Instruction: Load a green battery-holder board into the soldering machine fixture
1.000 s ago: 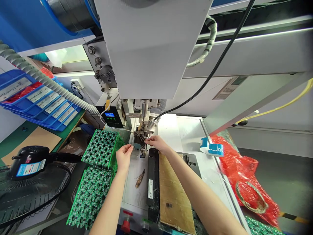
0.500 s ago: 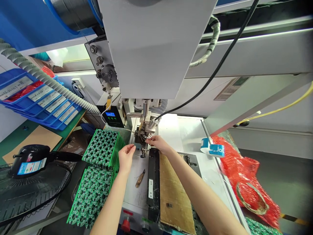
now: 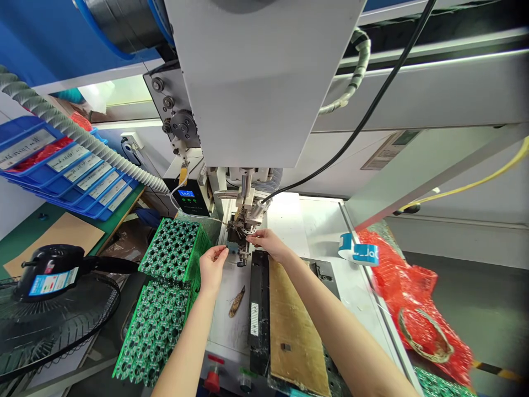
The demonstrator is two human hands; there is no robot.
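Observation:
Both of my hands are at the metal head [image 3: 247,218] of a bench machine that looks like an automatic soldering unit. My left hand [image 3: 212,267] pinches at the head's left side, its fingertips beside a small blue-grey block [image 3: 232,248]; what they hold is too small to make out. From the right, my right hand [image 3: 268,242] reaches in with thumb and forefinger closed at the head's lower part, and the thing between them is hidden. Below the hands, a black fixture [image 3: 259,309] with a tan board [image 3: 297,325] lies on the white bench [image 3: 231,336].
Stacks of green circuit boards [image 3: 169,248] stand left of the bench, beyond them a black fan [image 3: 53,309]. A brown-handled scrap [image 3: 237,301] lies near my left forearm. At right are a blue-white tape roll [image 3: 359,251] and red bubble wrap [image 3: 413,292]. A red button [image 3: 212,380] is at the front.
My left hand has shifted very slightly left, its fingertips drawing a little away from the blue-grey block. The right hand stays practically in place.

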